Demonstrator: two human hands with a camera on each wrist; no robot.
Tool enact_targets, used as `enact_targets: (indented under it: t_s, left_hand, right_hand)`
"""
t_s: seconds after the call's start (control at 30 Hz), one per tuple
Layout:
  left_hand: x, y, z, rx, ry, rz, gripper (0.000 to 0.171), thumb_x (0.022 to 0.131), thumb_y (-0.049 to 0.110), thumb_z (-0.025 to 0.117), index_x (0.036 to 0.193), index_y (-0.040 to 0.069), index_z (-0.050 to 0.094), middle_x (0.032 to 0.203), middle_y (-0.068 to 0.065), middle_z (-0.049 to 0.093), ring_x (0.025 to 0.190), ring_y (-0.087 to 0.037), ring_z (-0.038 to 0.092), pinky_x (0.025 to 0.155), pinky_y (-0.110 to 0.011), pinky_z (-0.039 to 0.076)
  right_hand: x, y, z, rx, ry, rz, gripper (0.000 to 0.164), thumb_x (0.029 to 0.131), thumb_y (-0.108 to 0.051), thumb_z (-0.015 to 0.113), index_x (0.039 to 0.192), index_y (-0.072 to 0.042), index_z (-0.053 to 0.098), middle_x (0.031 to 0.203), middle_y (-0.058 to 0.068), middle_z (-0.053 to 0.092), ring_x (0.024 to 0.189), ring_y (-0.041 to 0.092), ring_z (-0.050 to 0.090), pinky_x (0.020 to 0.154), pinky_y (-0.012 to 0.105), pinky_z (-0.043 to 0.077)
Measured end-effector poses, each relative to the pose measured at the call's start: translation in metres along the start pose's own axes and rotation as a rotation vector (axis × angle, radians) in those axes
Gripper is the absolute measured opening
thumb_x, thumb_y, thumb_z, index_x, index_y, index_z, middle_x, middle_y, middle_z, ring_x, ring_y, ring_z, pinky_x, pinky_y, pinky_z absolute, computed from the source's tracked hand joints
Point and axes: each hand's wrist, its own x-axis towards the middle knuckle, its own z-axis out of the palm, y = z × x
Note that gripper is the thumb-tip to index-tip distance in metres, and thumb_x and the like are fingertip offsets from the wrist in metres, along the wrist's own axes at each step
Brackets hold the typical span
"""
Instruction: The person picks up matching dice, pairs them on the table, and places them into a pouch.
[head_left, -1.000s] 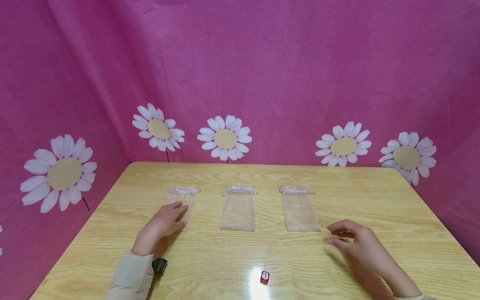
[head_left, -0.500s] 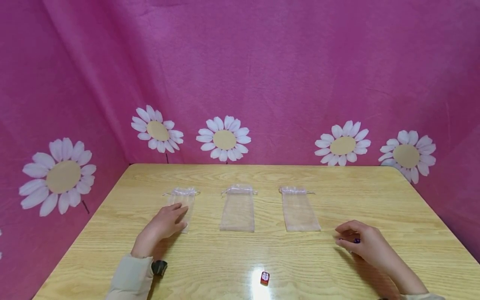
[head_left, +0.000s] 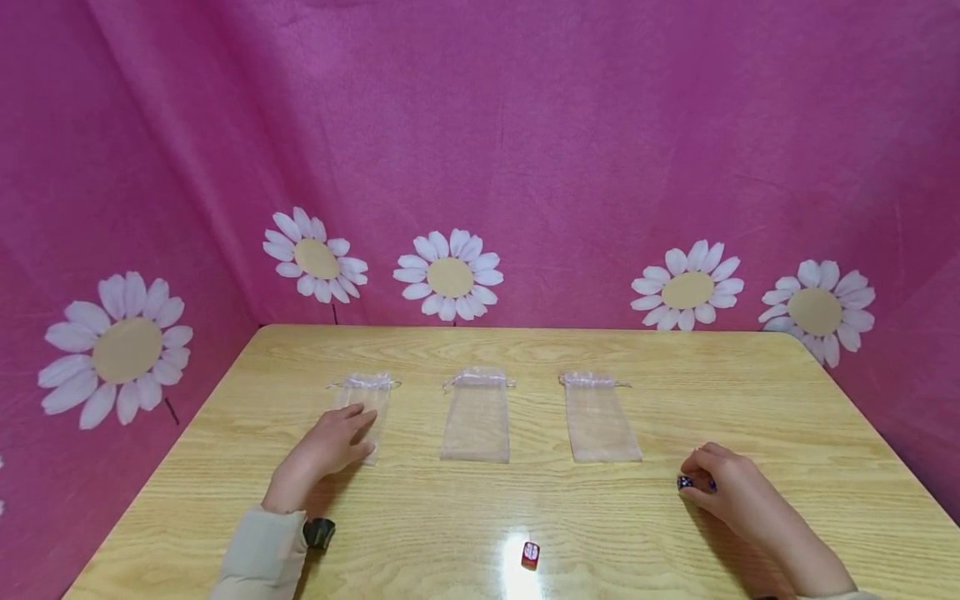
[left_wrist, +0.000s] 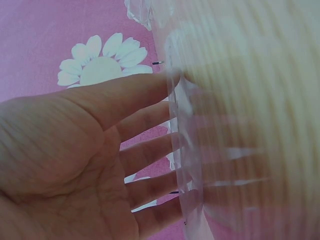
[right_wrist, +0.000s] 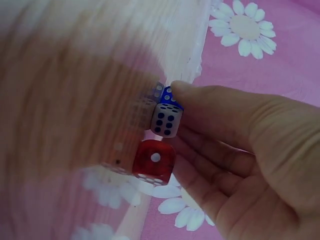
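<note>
My left hand (head_left: 326, 450) lies over the left sheer drawstring pouch (head_left: 367, 383), fingers extended with their tips at it; in the left wrist view the palm (left_wrist: 65, 135) shows. At the right of the table, my right hand (head_left: 723, 483) pinches a blue die (head_left: 684, 482) between thumb and fingertips. The right wrist view has this blue die (right_wrist: 171, 96) at the thumb tip, partly covered by a white die (right_wrist: 166, 121) with dark pips. A translucent red die (right_wrist: 154, 161) stands beside them, near the other fingers. Another small dark-blue thing (head_left: 712, 484) shows inside the hand's curl.
Two more sheer pouches lie flat on the wooden table (head_left: 450, 517), a middle pouch (head_left: 476, 421) and a right pouch (head_left: 602, 421). Another red die (head_left: 530, 555) sits near the front, at a bright reflection. A pink curtain (head_left: 525, 167) with daisies surrounds the table's back and sides.
My right hand has shifted to the right and its fingertips have come down round the blue die. The left hand, the pouches and the front red die stay put.
</note>
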Motion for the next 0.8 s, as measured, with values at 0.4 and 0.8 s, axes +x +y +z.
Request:
enact_targets:
  t_s: [0.4,0.8]
  left_hand:
    - [0.0007,-0.0003,0.0006,0.010,0.002,0.005,0.052,0.096,0.017,0.061,0.143,0.000,0.046,0.151,-0.028,0.037,0.139,-0.050,0.033,0.113,-0.061,0.031]
    - [-0.0003,0.0019,-0.0013,-0.008,-0.011,-0.015,0.052,0.096,0.018,0.060,0.143,0.001,0.046,0.152,-0.028,0.036,0.140,-0.049,0.032,0.114,-0.061,0.031]
  right_hand:
    - [-0.0006,0.0001,0.0034,-0.082,0.029,-0.062,0.026,0.065,-0.003,0.086,0.074,-0.014,0.065,0.074,-0.008,0.055,0.067,-0.001,0.048,0.057,0.023,0.047]
    - [0.0025,-0.0062,0.0029,0.117,0.073,-0.036,0.018,0.071,-0.007,0.084,0.080,-0.013,0.070,0.079,-0.009,0.063,0.069,-0.011,0.049,0.057,0.018,0.049]
